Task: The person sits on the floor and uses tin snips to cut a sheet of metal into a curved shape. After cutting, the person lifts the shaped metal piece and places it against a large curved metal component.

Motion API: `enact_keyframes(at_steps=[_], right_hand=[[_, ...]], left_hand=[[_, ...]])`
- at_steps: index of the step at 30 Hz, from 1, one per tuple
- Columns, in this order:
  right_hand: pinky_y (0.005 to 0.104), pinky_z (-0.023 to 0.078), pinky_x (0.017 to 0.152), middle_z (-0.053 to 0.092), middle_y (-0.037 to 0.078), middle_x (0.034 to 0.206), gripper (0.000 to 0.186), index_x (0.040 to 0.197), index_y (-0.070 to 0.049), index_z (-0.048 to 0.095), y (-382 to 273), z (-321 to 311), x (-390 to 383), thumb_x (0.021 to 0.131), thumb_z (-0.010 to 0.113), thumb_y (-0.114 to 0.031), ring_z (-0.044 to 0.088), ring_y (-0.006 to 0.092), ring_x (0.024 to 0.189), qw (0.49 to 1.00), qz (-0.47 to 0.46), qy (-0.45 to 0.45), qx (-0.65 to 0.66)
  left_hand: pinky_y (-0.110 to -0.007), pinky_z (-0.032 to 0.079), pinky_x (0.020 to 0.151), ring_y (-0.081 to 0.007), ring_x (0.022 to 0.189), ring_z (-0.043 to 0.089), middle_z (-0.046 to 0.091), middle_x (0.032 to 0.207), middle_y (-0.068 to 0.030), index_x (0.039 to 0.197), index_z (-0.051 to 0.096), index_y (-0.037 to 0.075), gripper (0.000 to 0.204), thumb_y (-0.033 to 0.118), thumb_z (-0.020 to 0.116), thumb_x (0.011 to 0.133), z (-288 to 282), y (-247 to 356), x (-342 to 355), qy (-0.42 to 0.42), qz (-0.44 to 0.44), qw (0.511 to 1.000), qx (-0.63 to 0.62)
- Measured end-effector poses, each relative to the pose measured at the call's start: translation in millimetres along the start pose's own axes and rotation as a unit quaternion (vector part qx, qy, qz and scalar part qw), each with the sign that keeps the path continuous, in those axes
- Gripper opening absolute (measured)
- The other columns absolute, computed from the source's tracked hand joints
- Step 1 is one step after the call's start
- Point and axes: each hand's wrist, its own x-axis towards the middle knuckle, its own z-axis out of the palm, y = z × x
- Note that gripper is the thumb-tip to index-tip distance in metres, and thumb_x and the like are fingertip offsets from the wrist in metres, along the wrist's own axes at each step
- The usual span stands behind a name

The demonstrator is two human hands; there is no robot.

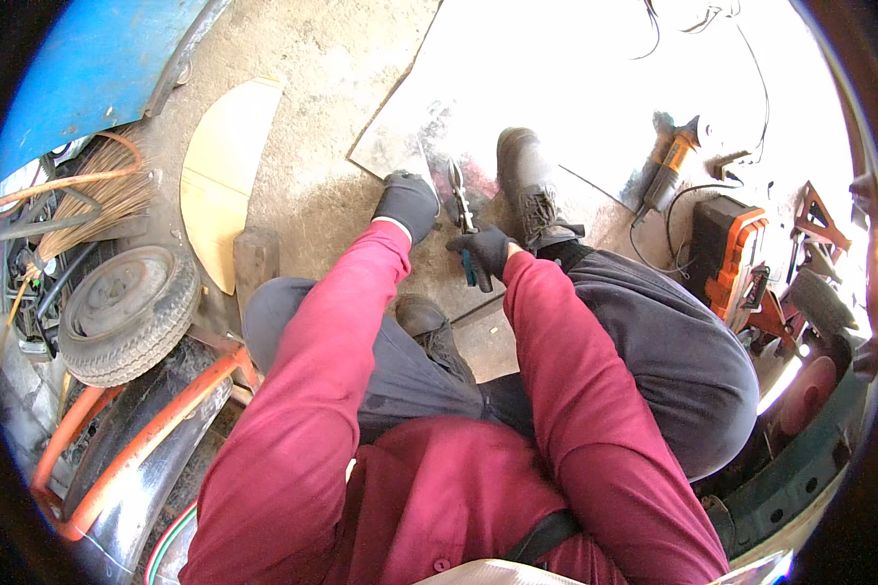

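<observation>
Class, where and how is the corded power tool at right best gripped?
Grip the power tool around its slim dark body, probably from above, on the person's side: that end lies nearer, trailing its cord; the head points away.

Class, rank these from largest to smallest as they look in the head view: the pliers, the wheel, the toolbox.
1. Wheel
2. Toolbox
3. Pliers, partly covered by the gloved right hand
</observation>
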Motion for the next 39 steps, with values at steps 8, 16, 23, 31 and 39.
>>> enact_keyframes(at_steps=[8, 16, 23, 31, 39], right_hand=[[0.0452, 0.051, 0.055, 0.069, 0.015, 0.069, 0.040, 0.086, 0.000, 0.071, 38, -3, 11, 0.093, 0.071, -0.039, 0.069, 0.0262, 0.061, 0.993, 0.056, -0.089, -0.046], [0.0475, 0.046, 0.046, 0.066, 0.016, 0.064, 0.039, 0.078, -0.002, 0.065, 38, -6, 13, 0.091, 0.071, -0.039, 0.062, 0.0292, 0.048, 0.995, 0.034, -0.073, -0.062], [0.0384, 0.054, 0.062, 0.069, 0.011, 0.080, 0.035, 0.096, -0.002, 0.070, 25, -9, 12, 0.099, 0.064, -0.036, 0.066, 0.0199, 0.068, 0.984, 0.065, -0.087, -0.144], [0.0457, 0.063, 0.080, 0.071, 0.015, 0.112, 0.031, 0.125, -0.008, 0.071, 11, -12, 4, 0.099, 0.064, -0.023, 0.071, 0.0274, 0.093, 0.980, 0.084, -0.116, -0.139], [0.0461, 0.065, 0.085, 0.074, 0.017, 0.111, 0.030, 0.127, -0.006, 0.069, 13, -20, 6, 0.099, 0.061, -0.012, 0.073, 0.0297, 0.098, 0.963, 0.010, -0.193, -0.189]], left_hand=[[-0.047, 0.051, 0.083, -0.0308, 0.099, 0.071, 0.076, 0.101, -0.0150, 0.097, 0.079, 0.008, 0.026, 0.023, 0.058, 0.093, -21, -14, 3, -0.039, 0.130, 0.990, -0.030], [-0.047, 0.055, 0.083, -0.0348, 0.097, 0.072, 0.075, 0.101, -0.0160, 0.091, 0.080, 0.010, 0.032, 0.040, 0.071, 0.089, -9, -32, -8, 0.027, 0.065, 0.985, -0.157], [-0.064, 0.053, 0.096, -0.0461, 0.105, 0.068, 0.067, 0.119, -0.0204, 0.139, 0.048, 0.003, 0.073, 0.064, 0.052, 0.099, 40, -20, 2, -0.224, -0.458, 0.362, -0.780], [-0.043, 0.051, 0.056, -0.0273, 0.064, 0.061, 0.065, 0.083, -0.0104, 0.111, 0.062, 0.013, 0.068, 0.077, 0.055, 0.093, 83, 13, 40, -0.003, -0.498, 0.196, -0.845], [-0.035, 0.039, 0.039, -0.0203, 0.045, 0.055, 0.066, 0.069, -0.0080, 0.097, 0.068, 0.009, 0.066, 0.074, 0.056, 0.096, 35, 21, 22, -0.012, -0.456, 0.250, -0.854]])
